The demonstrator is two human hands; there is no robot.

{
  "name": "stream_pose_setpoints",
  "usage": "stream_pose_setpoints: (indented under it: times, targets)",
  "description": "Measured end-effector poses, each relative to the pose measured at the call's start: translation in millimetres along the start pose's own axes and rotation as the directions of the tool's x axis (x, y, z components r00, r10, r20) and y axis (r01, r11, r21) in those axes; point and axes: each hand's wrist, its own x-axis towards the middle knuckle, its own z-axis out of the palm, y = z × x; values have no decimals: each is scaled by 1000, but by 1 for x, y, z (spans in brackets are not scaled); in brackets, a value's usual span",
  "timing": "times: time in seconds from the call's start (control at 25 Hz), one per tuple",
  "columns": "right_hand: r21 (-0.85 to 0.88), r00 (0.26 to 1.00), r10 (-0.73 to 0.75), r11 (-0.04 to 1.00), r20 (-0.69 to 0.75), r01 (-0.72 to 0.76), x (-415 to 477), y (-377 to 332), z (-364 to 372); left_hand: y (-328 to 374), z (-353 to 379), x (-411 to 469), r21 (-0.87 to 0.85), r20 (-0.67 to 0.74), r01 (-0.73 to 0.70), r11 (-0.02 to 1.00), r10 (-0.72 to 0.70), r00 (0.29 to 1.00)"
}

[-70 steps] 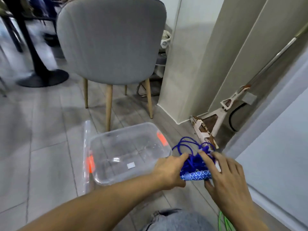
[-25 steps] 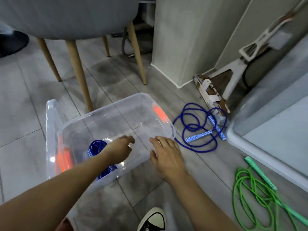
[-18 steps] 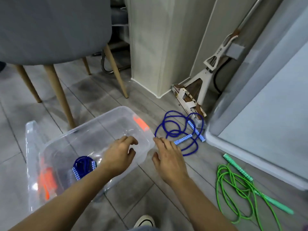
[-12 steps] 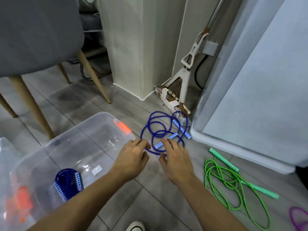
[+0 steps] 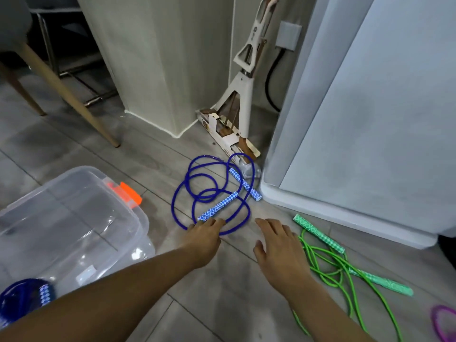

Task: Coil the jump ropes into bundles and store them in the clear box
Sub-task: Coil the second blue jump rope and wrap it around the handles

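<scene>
On the floor just ahead of my hands lies the loose blue jump rope (image 5: pixel 245 185), right of the clear box (image 5: pixel 143 225). Its nearer handle (image 5: pixel 218 206) points away and rightward from my left hand (image 5: pixel 204 239), whose straight fingers touch the cord. My right hand (image 5: pixel 278 248) is spread, holding nothing.

The left edge cuts off the box (image 5: pixel 81 174). Inside it, the coiled rope (image 5: pixel 19 294) is half hidden by my view of the left arm (image 5: pixel 111 297). Just right of the box, the left hand (image 5: pixel 204 239) covers the blue rope's (image 5: pixel 212 191) near loop; I can't tell contact. Far right of the box, 1 purple rope (image 5: pixel 441 322) is cut off and blurred.
</scene>
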Motion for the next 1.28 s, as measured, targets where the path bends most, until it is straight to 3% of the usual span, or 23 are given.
stream_pose_setpoints:
  times: [0.28, 0.48, 0.6, 0.72, 0.8, 0.88, 0.96, 1.04, 1.16, 1.28]
  targets:
    - [-3, 998, -18, 1000, 65, 19, 54, 40, 45, -21, 32, 70, 131, 136, 149, 980, -167, 977]
    - [-71, 982, 24, 997, 189, -11, 107, 51, 73, -25, 58, 57, 159, 31, 188, 969, -195, 980]
    - [-54, 968, 28, 998, 249, -15, 143, 58, 87, -31, 58, 44, -139, -19, 130, 982, -134, 991]
    - [-91, 929, 34, 996, 369, -1, 168, 61, 92, -35, 54, 33, -439, -30, 102, 893, -128, 991]
    - [-164, 919, 20, 985, 393, 49, 171, 59, 92, -32, 45, 26, -603, -14, 149, 783, -197, 980]
    - [-194, 924, -8, 977, 383, 89, 165, 56, 90, -25, 33, 16, -773, 12, 186, 606, -280, 960]
    - [-207, 938, -55, 969, 343, 133, 158, 53, 91, -21, 26, 4, -830, 103, 251, 498, -306, 946]
    - [-174, 946, -45, 979, 322, 106, 158, 52, 96, -19, 32, -11, -774, 192, 332, 539, -300, 935]
    - [-72, 913, 11, 997, 407, 20, 163, 50, 106, -21, 55, -35, -578, 234, 361, 732, -274, 933]
    - [-105, 908, -11, 993, 418, 60, 153, 39, 114, -18, 74, -55, -408, 445, 408, 817, -212, 870]
